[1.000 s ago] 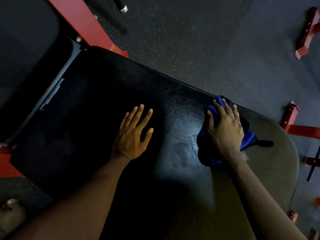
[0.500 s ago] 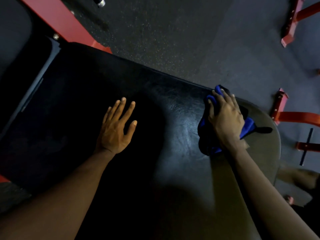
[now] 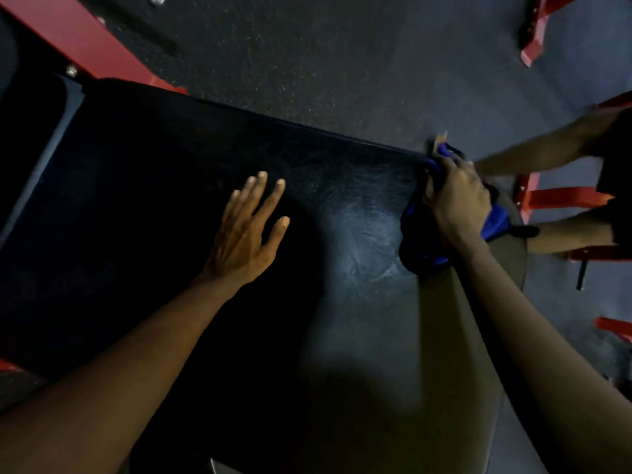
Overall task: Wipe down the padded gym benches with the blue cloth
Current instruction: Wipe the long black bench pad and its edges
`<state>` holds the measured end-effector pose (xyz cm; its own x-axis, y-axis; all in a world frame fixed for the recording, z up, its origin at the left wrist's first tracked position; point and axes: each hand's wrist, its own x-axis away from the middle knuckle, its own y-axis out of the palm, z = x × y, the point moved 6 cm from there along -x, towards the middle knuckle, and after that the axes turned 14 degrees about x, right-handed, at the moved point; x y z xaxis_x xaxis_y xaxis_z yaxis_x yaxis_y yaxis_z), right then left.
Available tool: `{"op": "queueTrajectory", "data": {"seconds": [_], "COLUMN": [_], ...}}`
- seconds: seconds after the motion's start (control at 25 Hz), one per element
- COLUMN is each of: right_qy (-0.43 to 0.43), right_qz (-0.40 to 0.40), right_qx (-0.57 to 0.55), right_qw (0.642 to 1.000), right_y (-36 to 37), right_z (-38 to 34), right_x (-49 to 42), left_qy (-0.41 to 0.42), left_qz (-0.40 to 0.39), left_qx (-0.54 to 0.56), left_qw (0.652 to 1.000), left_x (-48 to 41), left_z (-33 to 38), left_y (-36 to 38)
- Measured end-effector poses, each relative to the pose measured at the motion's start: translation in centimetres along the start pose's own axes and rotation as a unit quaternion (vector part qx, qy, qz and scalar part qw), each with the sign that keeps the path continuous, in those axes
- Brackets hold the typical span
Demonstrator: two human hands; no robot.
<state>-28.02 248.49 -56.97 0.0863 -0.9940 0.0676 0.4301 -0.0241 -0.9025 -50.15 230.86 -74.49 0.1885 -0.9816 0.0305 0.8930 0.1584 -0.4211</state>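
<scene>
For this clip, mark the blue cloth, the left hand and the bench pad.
blue cloth (image 3: pixel 495 221): head view, on the bright fold at its right end.
left hand (image 3: pixel 243 234): head view, on the back of the hand, flat on the pad.
bench pad (image 3: pixel 345 213): head view, on the bare shiny patch left of the cloth.

Red steel and dark rubber flooring around the work area.
A red frame beam (image 3: pixel 85 42) with a bolt (image 3: pixel 71 70) crosses the upper left over speckled floor (image 3: pixel 325 56). More red frame feet (image 3: pixel 561 196) stand at right, near a black rod (image 3: pixel 581 275) and what seem to be bare legs (image 3: pixel 564 234), blurred.
</scene>
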Motion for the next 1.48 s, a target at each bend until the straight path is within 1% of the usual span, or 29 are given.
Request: {"op": "queueTrajectory", "data": {"seconds": [0.12,0.2,0.28,0.36,0.48,0.56,0.68,0.72,0.8,0.84,0.96,1.0,1.08,1.16,1.24,1.36,1.4,1.44,1.48], "right_qy": [-0.075,-0.091,-0.065,-0.032,0.003,-0.004,-0.048,-0.064,-0.075,-0.068,0.001,0.018,0.028,0.008,-0.033,-0.133,-0.165,-0.178,-0.170], "right_qz": [-0.007,-0.024,-0.036,-0.030,-0.008,-0.004,0.000,-0.003,-0.015,-0.021,-0.008,0.001,0.011,0.014,0.008,0.002,-0.003,-0.014,-0.026], "right_qx": [-0.002,-0.002,-0.003,-0.019,-0.001,0.004,0.000,-0.002,-0.016,-0.025,-0.041,-0.042,-0.026,-0.007,-0.012,-0.015,-0.009,-0.004,-0.003], "right_qw": [0.997,0.996,0.997,0.999,1.000,1.000,0.999,0.998,0.997,0.997,0.999,0.999,0.999,1.000,0.999,0.991,0.986,0.984,0.985], "right_y": [0.4,0.3,0.1,0.0,0.5,0.9,1.5,1.4,0.8,0.5,-0.6,-0.5,-0.4,-0.2,0.4,1.1,1.1,1.1,1.1], "right_z": [-4.0,-2.8,0.4,2.5,1.7,-0.3,-3.8,-4.1,-2.3,-0.5,4.7,5.0,3.3,0.2,-3.9,-11.0,-12.2,-12.1,-11.0], "right_x": [-0.5,-0.3,1.0,2.4,2.2,0.9,-0.7,-0.9,-0.4,0.2,2.3,2.5,1.8,0.2,-1.4,-2.7,-2.7,-2.6,-2.7], "left_qy": [0.000,0.003,0.007,0.007,0.001,-0.002,-0.008,-0.010,-0.013,-0.015,-0.018,-0.016,-0.014,-0.013,-0.016,-0.019,-0.018,-0.015,-0.012], "left_qz": [-0.018,-0.009,-0.010,-0.011,-0.012,-0.018,-0.020,-0.023,-0.027,-0.025,-0.023,-0.021,-0.017,-0.020,-0.022,-0.021,-0.023,-0.024,-0.021], "left_qx": [-0.025,-0.040,-0.030,-0.030,-0.033,-0.030,-0.027,-0.025,-0.023,-0.026,-0.024,-0.024,-0.029,-0.029,-0.036,-0.036,-0.036,-0.037,-0.038], "left_qw": [1.000,0.999,0.999,0.999,0.999,0.999,0.999,0.999,0.999,0.999,0.999,0.999,0.999,0.999,0.999,0.999,0.999,0.999,0.999], "left_x": [-0.8,-0.7,-0.6,-0.7,-0.7,-0.8,-0.8,-0.8,-0.8,-0.8,-0.8,-0.8,-0.8,-0.8,-0.8,-0.8,-0.7,-0.7,-0.7], "left_z": [1.1,0.7,0.6,0.8,0.8,0.8,0.9,0.9,1.0,1.0,0.9,0.9,0.9,0.9,0.9,0.8,0.8,0.9,0.9], "left_y": [2.3,2.4,2.3,2.2,2.2,2.2,2.1,2.1,2.2,2.2,2.1,2.0,2.0,2.1,2.1,2.0,2.1,2.1,2.1]}}
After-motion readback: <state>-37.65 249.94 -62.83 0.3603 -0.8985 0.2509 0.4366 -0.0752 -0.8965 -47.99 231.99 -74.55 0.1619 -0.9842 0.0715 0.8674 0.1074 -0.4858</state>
